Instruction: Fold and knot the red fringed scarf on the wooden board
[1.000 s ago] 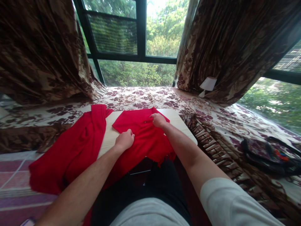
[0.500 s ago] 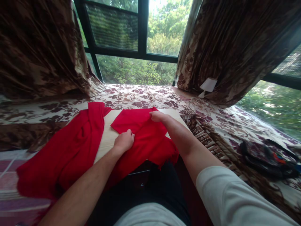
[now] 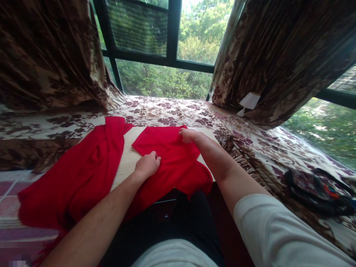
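Left grip (image 3: 148, 164): clamped on red cloth (image 3: 178, 161); right grip (image 3: 188, 135): at its far corner, closure unclear. Cloth lies across pale surface (image 3: 128, 157), overhanging near edge; seemingly light, soft; best held by corners.

Cloth (image 3: 172, 167): solid bright red, darker in folds on L, fringe same red. Board (image 3: 125, 159) = pale wood, faint grain. Far ledge cover (image 3: 155, 105): off-white w/ purple & brn floral. L curtain (image 3: 47, 55) & R curtain (image 3: 280, 48): dk brn w/ leafy pattern, beige patches. Window frame (image 3: 172, 33) v. dk green; foliage (image 3: 167, 79) yellow-grn. Lamp (image 3: 250, 100), R far: white. Bag (image 3: 319, 207), R: mostly blk, orange-red bit. Near L bedding (image 3: 11, 196): pink/purple/white stripes. Sleeve (image 3: 264, 218) lt grey; trousers (image 3: 197, 218) blk.
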{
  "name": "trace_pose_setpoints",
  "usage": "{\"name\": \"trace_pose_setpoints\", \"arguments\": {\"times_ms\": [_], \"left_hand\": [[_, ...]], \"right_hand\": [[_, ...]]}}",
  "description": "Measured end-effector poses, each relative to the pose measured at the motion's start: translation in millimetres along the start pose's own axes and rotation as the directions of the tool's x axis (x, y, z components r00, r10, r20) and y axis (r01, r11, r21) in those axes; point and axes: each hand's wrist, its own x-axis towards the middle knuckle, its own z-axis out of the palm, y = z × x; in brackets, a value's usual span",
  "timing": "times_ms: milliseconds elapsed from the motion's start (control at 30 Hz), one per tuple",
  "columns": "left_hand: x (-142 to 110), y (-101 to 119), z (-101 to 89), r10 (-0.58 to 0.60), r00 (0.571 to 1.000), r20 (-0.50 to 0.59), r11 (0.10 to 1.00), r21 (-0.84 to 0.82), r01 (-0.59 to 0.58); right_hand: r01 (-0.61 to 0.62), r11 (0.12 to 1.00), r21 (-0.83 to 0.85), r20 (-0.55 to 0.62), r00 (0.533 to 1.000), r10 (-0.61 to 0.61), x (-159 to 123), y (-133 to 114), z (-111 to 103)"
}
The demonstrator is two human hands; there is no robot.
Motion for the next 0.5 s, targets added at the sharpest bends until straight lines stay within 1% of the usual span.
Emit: {"name": "trace_pose_setpoints", "arguments": {"times_ms": [100, 233, 333, 500], "left_hand": [[0, 0, -0.7, 0.000, 1.000, 0.002, 1.000, -0.009, 0.000], [-1, 1, -1.2, -0.002, 1.000, -0.001, 1.000, -0.010, 0.002], [-1, 1, -1.2, -0.004, 1.000, -0.004, 1.000, -0.008, 0.004], [2, -1, -1.2, -0.003, 1.000, 0.003, 1.000, -0.027, 0.003]], "right_hand": [[0.066, 0.996, -0.060, 0.049, 0.997, -0.063, -1, 0, 0], [0.064, 0.994, -0.089, 0.066, 0.996, -0.058, -4, -3, -2], [0.019, 0.996, -0.084, 0.086, 0.996, -0.011, -3, -3, -8], [-0.118, 0.989, -0.087, 0.069, 0.990, 0.124, 4, 2, -17]]}}
